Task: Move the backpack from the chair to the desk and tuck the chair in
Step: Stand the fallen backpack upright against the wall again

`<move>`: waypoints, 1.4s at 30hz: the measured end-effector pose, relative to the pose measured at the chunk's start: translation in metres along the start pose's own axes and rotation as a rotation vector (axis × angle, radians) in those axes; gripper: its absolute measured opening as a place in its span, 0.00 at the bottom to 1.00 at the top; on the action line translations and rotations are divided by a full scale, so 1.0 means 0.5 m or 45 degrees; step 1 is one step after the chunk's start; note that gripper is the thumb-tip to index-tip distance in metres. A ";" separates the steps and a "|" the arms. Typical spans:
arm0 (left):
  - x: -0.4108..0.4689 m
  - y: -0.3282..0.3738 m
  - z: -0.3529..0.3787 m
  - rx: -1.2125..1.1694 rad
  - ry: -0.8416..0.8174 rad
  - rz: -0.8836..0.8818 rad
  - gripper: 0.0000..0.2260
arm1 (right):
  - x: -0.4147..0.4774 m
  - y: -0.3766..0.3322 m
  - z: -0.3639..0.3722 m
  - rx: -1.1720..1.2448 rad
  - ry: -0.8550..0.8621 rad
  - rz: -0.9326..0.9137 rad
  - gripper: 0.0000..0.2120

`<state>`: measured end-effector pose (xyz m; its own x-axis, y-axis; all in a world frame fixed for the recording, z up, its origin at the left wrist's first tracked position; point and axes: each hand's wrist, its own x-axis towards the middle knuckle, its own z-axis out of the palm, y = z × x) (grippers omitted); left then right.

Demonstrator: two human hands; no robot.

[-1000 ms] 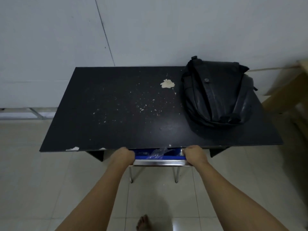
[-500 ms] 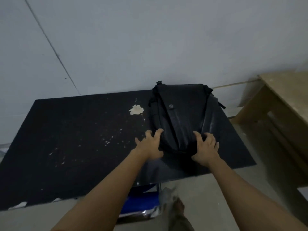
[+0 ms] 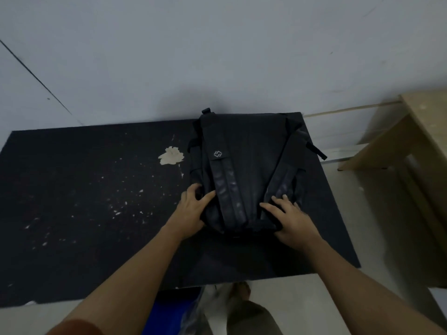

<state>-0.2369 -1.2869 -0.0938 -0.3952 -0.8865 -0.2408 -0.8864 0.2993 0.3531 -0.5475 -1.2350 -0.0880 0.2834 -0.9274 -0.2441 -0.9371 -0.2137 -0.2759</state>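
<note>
A black backpack (image 3: 249, 165) lies flat on the right part of the black desk (image 3: 84, 201), straps up, its top toward the wall. My left hand (image 3: 192, 209) grips its near left corner, thumb over the fabric. My right hand (image 3: 292, 218) holds the near right corner, fingers spread on the strap. Only a strip of the blue chair (image 3: 169, 315) shows under the desk's near edge; the rest is hidden beneath the top.
A pale chipped patch (image 3: 171, 155) and white flecks mark the desk left of the backpack. A light wooden table (image 3: 420, 151) stands to the right, close to the desk. The white wall (image 3: 217, 56) runs behind. My foot (image 3: 239, 291) is on the tiled floor.
A second ago both hands held the chair's back at the desk edge. They left it and reached onto the backpack. Since half a second ago they have closed on its near corners.
</note>
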 end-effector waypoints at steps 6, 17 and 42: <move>0.041 -0.005 -0.062 -0.029 0.340 0.138 0.30 | 0.046 0.016 -0.111 0.109 0.447 -0.205 0.29; 0.258 0.046 -0.314 -0.551 0.941 -0.240 0.06 | 0.308 0.023 -0.431 0.851 0.743 0.127 0.26; 0.495 0.038 -0.540 -0.939 0.892 -0.559 0.19 | 0.533 0.142 -0.417 1.327 0.948 0.231 0.09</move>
<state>-0.2866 -1.5959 0.0976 0.3483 -0.9374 0.0056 -0.4632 -0.1669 0.8704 -0.5808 -1.5614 0.0210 -0.3268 -0.9366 0.1263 -0.2552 -0.0412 -0.9660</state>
